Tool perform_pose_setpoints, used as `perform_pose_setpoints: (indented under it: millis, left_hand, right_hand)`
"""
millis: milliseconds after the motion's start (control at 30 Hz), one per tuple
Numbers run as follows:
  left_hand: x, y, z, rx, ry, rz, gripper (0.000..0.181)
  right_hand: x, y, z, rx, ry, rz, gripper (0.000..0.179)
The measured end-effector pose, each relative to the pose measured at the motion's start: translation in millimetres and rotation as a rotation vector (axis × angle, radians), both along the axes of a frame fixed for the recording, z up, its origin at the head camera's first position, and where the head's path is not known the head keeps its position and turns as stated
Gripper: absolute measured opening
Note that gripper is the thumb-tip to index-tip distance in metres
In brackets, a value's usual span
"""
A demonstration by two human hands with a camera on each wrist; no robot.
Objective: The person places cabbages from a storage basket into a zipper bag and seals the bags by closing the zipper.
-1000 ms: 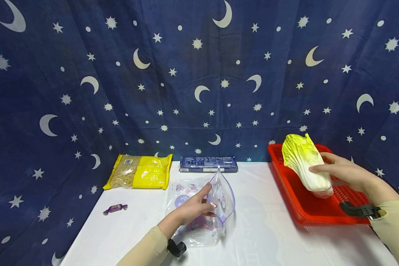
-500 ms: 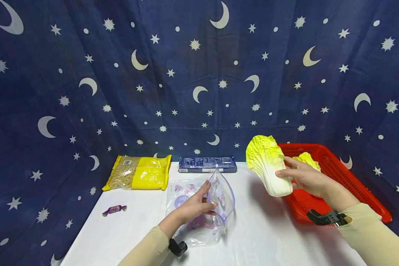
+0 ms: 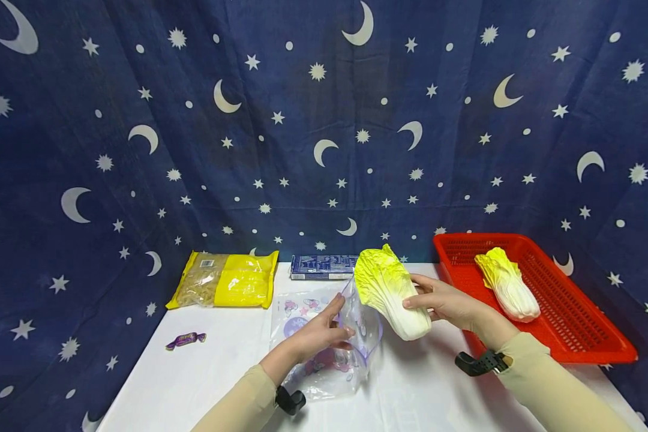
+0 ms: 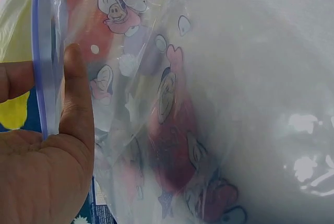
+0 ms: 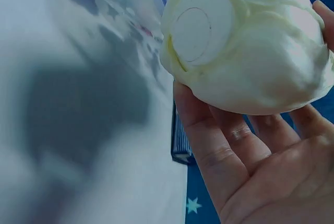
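Note:
My right hand grips a napa cabbage with yellow leaves and a white base, tilted with its leafy end up and left. Those leaves overlap the opened mouth of a clear zip bag in the head view; whether they touch it I cannot tell. At the bag's purple-edged rim my left hand holds the near side, thumb and fingers around the zip strip in the left wrist view. The cabbage's round white base faces the right wrist camera, with fingers wrapped beneath.
A red basket at the right holds another napa cabbage. Along the back lie a yellow pasta-like packet and a flat blue box, partly hidden by the cabbage. A purple wrapped candy rests at the left.
My right hand has carried the cabbage left, out from over the red basket to the bag's mouth. The second cabbage in the basket has come into full view. My left hand stays at the bag.

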State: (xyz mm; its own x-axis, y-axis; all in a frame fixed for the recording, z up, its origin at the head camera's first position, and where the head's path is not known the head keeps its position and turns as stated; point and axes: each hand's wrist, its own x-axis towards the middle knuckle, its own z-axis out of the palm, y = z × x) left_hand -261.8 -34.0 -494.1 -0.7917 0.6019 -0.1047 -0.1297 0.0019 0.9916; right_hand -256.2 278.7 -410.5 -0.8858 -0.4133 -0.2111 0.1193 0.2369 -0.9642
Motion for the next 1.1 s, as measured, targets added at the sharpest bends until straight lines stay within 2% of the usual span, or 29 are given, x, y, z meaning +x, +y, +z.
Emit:
perform_pose_setpoints:
  millis: [133, 300, 533, 767, 1100]
  left_hand:
    - [0.0, 0.3, 1.4, -0.011, 0.013, -0.003, 0.095]
    - [0.3, 1.2, 2.8, -0.006, 0.041, -0.011, 0.097]
    - [0.4, 0.6, 0.2, 0.021, 0.017, 0.002, 0.098]
    - [1.1, 0.6, -1.5, 0.024, -0.016, 0.037, 0.097]
    - [1.3, 0.9, -1.1, -0.013, -0.015, 0.067, 0.097]
  right_hand:
    - [-3.5, -10, -4.0, -0.003, 0.004, 0.068, 0.084]
    - [-5.5, -16, -8.0, 0.003, -0.040, 0.129, 0.081]
    - [-7.4, -16, -17.9, 0.078, -0.105, 0.126, 0.075]
    - [-9.6, -13, -27.8, 0.263, -0.094, 0.124, 0.069]
    - [-8.1, -11, -33.0, 0.351, -0.061, 0.112, 0.064]
